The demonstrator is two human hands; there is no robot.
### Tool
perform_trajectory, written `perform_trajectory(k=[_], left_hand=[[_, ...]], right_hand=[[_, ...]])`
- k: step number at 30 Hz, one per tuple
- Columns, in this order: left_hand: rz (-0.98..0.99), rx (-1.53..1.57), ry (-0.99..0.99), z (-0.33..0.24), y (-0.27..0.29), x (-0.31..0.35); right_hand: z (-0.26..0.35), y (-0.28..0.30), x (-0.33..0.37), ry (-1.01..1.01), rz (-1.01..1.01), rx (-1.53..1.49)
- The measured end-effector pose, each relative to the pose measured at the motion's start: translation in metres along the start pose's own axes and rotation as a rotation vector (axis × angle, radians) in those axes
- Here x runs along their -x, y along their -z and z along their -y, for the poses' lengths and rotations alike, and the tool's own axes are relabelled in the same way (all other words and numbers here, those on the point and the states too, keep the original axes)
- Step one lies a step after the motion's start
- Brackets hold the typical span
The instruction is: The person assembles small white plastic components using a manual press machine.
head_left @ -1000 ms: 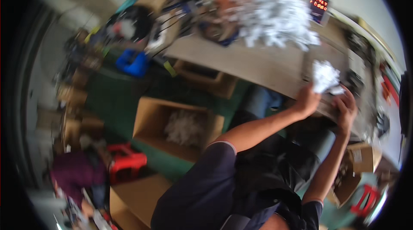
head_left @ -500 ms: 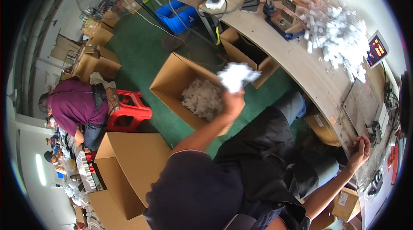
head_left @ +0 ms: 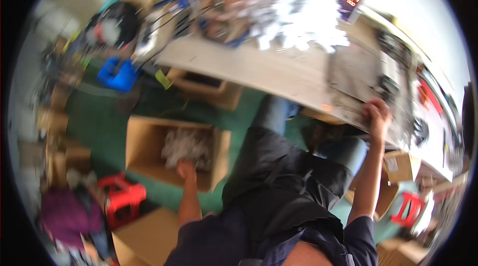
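My left hand (head_left: 186,169) reaches down into an open cardboard box (head_left: 143,141) on the floor to my left. Its fingers touch or hover over a heap of small whitish plastic pieces (head_left: 185,145) inside; blur hides whether it holds any. At the worktable's (head_left: 224,62) near edge is my right hand (head_left: 377,115), its fingers loosely bent and apart, nothing visible in them. It is close to a flat dark metal plate (head_left: 351,69) and a small metal fixture (head_left: 387,84). A large pile of white pieces (head_left: 294,14) covers the far part of the table.
A display with red digits (head_left: 349,1) stands behind the pile. Another cardboard box (head_left: 219,94) sits under the table edge, and a blue bin (head_left: 118,74) lies beyond it. At left, a person in purple (head_left: 69,216) is near a red stool (head_left: 122,197). A large carton (head_left: 149,236) stands nearby.
The view has turned to the right. My left hand, which held a bunch of white pieces above the box, has gone down into it. My right hand stays at the table edge.
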State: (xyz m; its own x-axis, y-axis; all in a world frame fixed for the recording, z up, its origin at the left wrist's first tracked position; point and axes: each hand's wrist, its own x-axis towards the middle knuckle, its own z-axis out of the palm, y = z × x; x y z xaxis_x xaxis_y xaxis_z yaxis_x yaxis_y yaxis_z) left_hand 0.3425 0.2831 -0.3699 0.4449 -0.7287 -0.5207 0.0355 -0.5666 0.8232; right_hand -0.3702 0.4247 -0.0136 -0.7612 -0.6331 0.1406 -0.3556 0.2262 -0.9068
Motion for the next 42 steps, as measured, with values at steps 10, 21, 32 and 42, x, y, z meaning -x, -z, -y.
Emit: perform_trajectory(k=[10, 21, 32, 42], left_hand=[[-0.056, -0.446, -1.003, -0.112, -0.133, 0.051], [0.257, -0.193, -0.695, -0.141, -0.169, 0.116], [0.339, -0.003, -0.736, -0.211, -0.219, 0.200], [0.765, 0.086, -1.362, -0.290, -0.342, 0.326]], right_hand=[[0.007, -0.060, -0.071, 0.298, -0.117, 0.146], [0.025, -0.158, -0.143, 0.555, 0.014, 0.797], [0.038, -0.082, -0.084, 0.531, -0.088, 0.740], [0.017, -0.044, -0.081, 0.354, 0.193, 0.597]])
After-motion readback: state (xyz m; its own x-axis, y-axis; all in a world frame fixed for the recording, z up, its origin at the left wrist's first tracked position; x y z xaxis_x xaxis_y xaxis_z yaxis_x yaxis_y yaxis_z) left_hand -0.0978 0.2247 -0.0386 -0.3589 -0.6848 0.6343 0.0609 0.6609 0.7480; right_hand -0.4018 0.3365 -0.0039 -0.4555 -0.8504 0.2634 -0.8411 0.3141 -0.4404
